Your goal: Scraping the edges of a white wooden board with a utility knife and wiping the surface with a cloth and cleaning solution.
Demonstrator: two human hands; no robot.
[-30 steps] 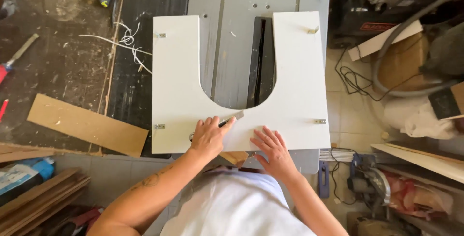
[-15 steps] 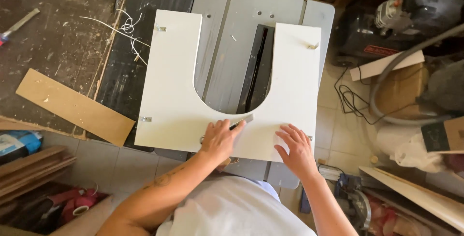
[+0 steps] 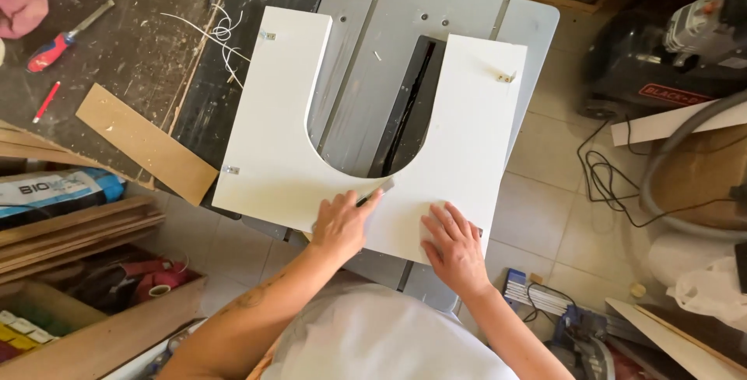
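Your right hand (image 3: 453,249) has slid rightward, fingers spread flat on the white U-shaped panel (image 3: 272,154). Your left hand (image 3: 341,223) pinches a pencil (image 3: 376,192) at the cutout's curved edge, arms pointing away across the table saw (image 3: 467,22).

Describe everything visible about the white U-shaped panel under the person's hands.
The white panel is a flat, smooth board, probably laminated, with a deep round-bottomed notch cut from its far edge, leaving two arms. Small metal brackets sit at its corners and left edge. It lies flat on the grey saw table, turned slightly, overhanging the near side. The left hand presses a slim tool at the notch's rim; the right hand rests flat on it.
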